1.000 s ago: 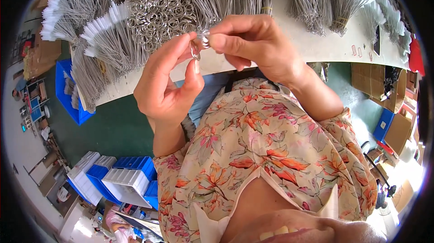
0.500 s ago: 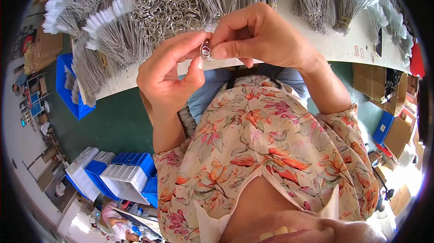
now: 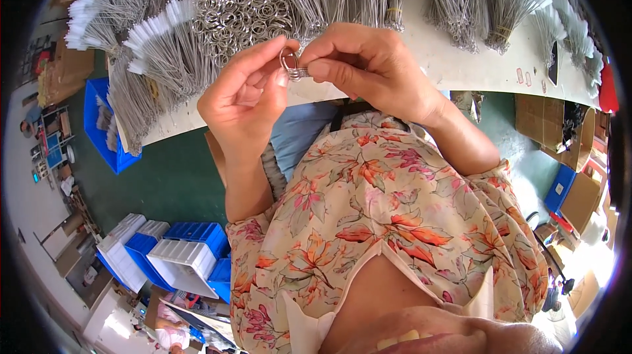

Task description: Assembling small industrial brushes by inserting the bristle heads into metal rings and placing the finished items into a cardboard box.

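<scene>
My left hand point(image 3: 247, 94) pinches a shiny metal split ring point(image 3: 285, 56) between thumb and fingertips, just over the near edge of the table. Against it, my right hand point(image 3: 375, 67) is closed with thumb and index finger on several small metal wire loops point(image 3: 299, 75). The loops meet the lower side of the ring; whether they are threaded on it I cannot tell. What lies deeper in the right hand is hidden. Right behind my hands is a heap of loose split rings point(image 3: 240, 8).
Bundles of thin wire brushes with white bristle tips point(image 3: 168, 38) lie left of the ring heap, more wire bundles point(image 3: 454, 11) to its right. A blue bin point(image 3: 99, 123) hangs near the table's left end. Stacked blue and white crates point(image 3: 181, 258) and cardboard boxes point(image 3: 540, 120) stand on the floor.
Both hands have come slightly nearer to each other and the right has lowered. The ring has turned, so its round opening shows, with the small loops now visible beside my right thumb.
</scene>
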Demonstrator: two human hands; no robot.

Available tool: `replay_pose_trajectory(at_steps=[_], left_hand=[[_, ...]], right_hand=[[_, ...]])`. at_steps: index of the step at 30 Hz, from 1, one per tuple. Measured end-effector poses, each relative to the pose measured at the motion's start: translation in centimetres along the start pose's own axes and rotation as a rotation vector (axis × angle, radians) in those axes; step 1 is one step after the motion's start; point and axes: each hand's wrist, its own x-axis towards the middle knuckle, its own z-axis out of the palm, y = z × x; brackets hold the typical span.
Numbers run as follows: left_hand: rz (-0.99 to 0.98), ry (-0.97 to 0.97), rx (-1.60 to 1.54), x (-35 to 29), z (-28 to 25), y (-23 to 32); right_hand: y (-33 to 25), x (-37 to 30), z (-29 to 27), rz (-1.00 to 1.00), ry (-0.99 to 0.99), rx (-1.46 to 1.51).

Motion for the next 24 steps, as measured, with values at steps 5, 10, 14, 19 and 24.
replay_pose_trajectory(at_steps=[5, 10, 14, 19, 24], left_hand=[[-0.113, -0.041, 0.183, 0.1, -0.9, -2.1], [-0.339, -0.33, 0.457, 1.1, -3.1, -2.9], [-0.295, -0.213, 0.828, 10.8, -9.8, -3.1], [-0.082, 0.057, 1.311, 25.2, -24.7, -8.0], [-0.293, -0.019, 1.647, 26.2, -28.9, -12.7]], right_hand=[[3.3, 0.0, -0.7, -0.293, 0.064, -0.538], [9.6, -2.6, -0.6, -0.268, 0.054, -0.923], [12.5, -3.3, -2.2, -0.401, 0.001, -1.1], [8.8, -1.9, -2.8, -0.558, 0.008, -0.967], [2.1, 5.7, -10.0, -0.563, 0.103, -0.997]])
